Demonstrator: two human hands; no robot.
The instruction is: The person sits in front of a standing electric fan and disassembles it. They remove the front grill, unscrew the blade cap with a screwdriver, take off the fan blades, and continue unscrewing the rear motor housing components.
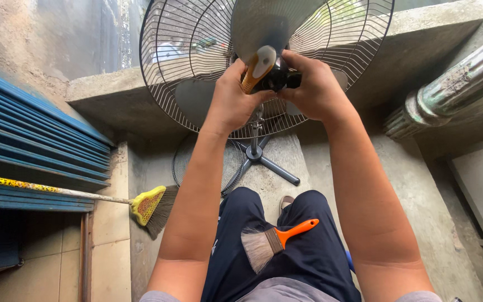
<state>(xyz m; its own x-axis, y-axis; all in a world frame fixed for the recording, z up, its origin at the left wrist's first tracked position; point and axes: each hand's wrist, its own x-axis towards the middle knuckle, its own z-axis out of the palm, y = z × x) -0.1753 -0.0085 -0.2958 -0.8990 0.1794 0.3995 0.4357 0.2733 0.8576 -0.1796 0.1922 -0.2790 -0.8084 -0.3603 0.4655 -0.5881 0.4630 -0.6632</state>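
A standing fan with a round wire guard (pixel 197 56) and grey blades (pixel 258 22) faces me. My left hand (pixel 233 98) grips a tool with a yellow and orange handle (pixel 258 67) at the fan's black centre hub (pixel 278 78). My right hand (pixel 314 89) is closed around that hub from the right. A paintbrush with an orange handle (pixel 275 239) lies across my lap on the dark shorts.
The fan's cross base (pixel 269 159) stands on the concrete floor. A second wire guard (pixel 208 165) leans by it. A broom with a yellow head (pixel 149 206) lies at left beside blue corrugated sheets (pixel 29 145). A metal pipe (pixel 454 84) runs at upper right.
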